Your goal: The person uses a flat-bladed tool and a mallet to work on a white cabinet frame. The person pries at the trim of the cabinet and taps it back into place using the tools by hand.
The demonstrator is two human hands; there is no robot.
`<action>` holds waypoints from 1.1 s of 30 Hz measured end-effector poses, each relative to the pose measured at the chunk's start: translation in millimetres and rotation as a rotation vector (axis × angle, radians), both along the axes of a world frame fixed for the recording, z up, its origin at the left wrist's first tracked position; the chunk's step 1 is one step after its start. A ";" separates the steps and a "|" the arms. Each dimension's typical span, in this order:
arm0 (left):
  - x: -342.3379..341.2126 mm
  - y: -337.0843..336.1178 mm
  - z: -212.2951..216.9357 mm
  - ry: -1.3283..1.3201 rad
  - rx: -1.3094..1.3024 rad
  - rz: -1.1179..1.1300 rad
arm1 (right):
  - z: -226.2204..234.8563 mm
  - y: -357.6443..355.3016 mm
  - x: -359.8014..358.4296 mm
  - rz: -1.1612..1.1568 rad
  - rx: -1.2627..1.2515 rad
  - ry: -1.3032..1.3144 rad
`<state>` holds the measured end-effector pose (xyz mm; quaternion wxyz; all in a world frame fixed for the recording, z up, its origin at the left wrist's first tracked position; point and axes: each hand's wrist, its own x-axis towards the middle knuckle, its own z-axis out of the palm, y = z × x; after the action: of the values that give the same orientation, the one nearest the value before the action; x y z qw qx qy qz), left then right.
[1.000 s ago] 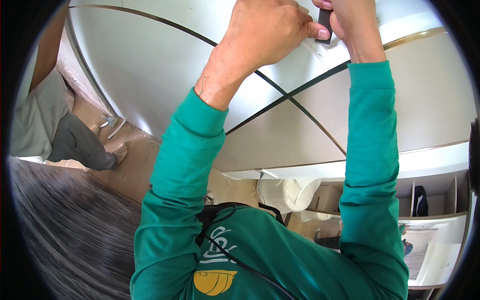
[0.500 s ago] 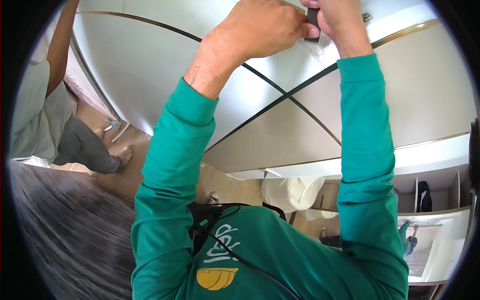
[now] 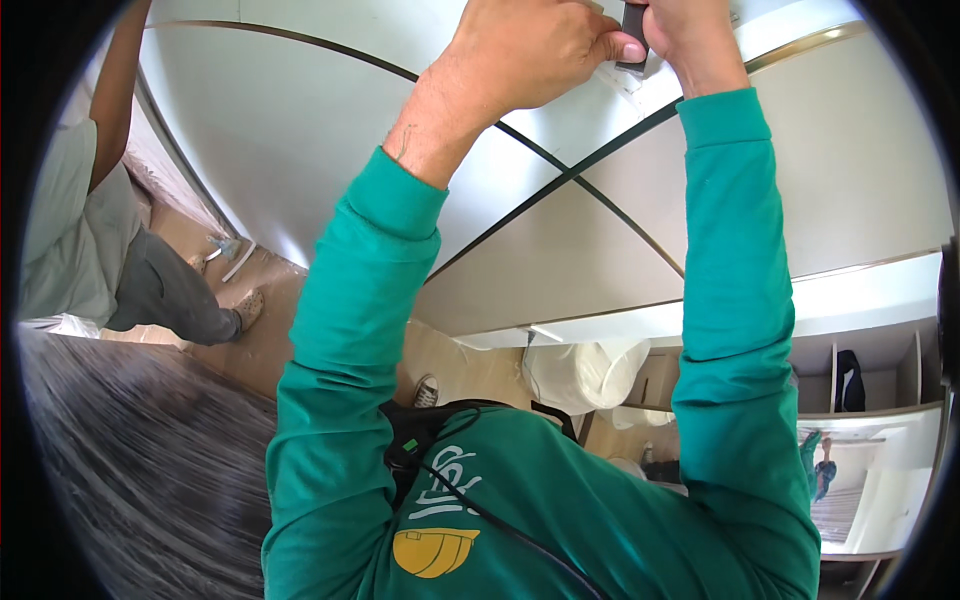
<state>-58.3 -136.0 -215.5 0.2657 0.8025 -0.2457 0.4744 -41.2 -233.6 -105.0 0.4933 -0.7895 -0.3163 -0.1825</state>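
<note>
Both hands, left hand (image 3: 535, 50) and right hand (image 3: 690, 35), close around a small dark tool (image 3: 634, 22) against the pale panel (image 3: 560, 130), which looks stiff, light, best pinched by its body.

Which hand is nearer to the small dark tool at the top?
Right. The right hand grips the small dark tool; the left hand touches it with the thumb only.

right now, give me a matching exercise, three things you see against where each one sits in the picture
Things:
1. small dark tool
2. co-worker in grey clothes
3. white plastic-wrapped bundle

Places:
a. far left, standing on the floor
b. top edge, between both hands
c. lower middle, under the pale panels

Pairs: 1-b, 2-a, 3-c
</note>
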 end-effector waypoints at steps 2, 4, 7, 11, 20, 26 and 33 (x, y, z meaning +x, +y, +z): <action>3.6 -4.1 -4.8 -0.015 0.021 0.026 | -2.1 2.7 -6.7 -0.021 -0.002 0.014; 4.2 -4.4 -3.1 -0.011 0.039 0.032 | -6.6 1.7 -9.2 -0.132 -0.064 0.041; -7.0 0.9 3.3 0.035 0.076 -0.011 | -8.2 -6.4 -6.1 -0.025 -0.014 0.020; -1.2 2.3 2.7 0.021 0.051 -0.016 | 1.3 -1.8 -1.2 0.074 0.046 0.093; 3.0 -0.1 -7.5 -0.108 -0.027 -0.017 | -1.5 2.8 -10.1 0.066 0.048 0.014; -1.2 -2.5 -3.9 -0.016 -0.024 -0.040 | -5.2 -7.1 4.6 0.050 0.038 0.004; 0.1 -4.1 -4.6 -0.007 -0.028 0.011 | -1.4 -2.6 -0.2 -0.023 0.059 0.089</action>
<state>-58.2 -140.1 -220.1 0.2732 0.7984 -0.2355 0.4821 -41.4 -236.2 -106.4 0.5279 -0.7855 -0.2794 -0.1620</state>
